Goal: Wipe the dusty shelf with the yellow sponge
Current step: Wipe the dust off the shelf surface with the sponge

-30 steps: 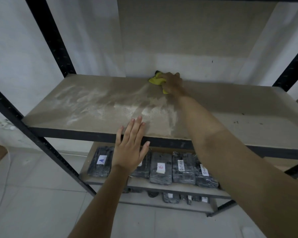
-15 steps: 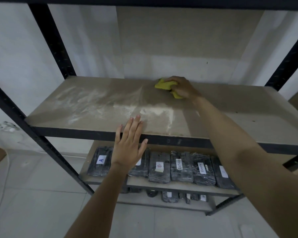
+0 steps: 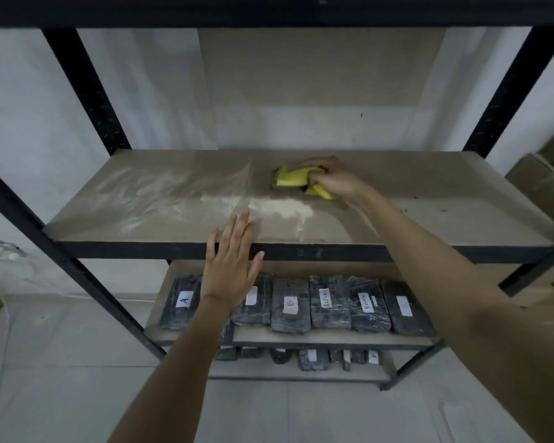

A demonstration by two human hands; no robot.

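The dusty shelf point(image 3: 445, 212) is a beige board in a black metal rack, with white dust smeared over its left half and a thicker pile near the middle front. My right hand point(image 3: 330, 179) grips the yellow sponge point(image 3: 293, 179) and presses it on the board at mid depth, just behind the dust pile. My left hand point(image 3: 232, 266) is flat with straight fingers, its fingertips over the shelf's front edge. The right part of the board looks wiped, with a few dark specks.
Black uprights point(image 3: 87, 91) frame the shelf on both sides, and a black beam runs overhead. The lower shelf point(image 3: 333, 338) carries several dark wrapped packs with white labels point(image 3: 290, 305). Cardboard boxes point(image 3: 538, 187) stand at the right. Pale floor tiles lie below.
My right hand has drawn the sponge from the back edge of the shelf toward me. The left hand has kept its place at the front edge.
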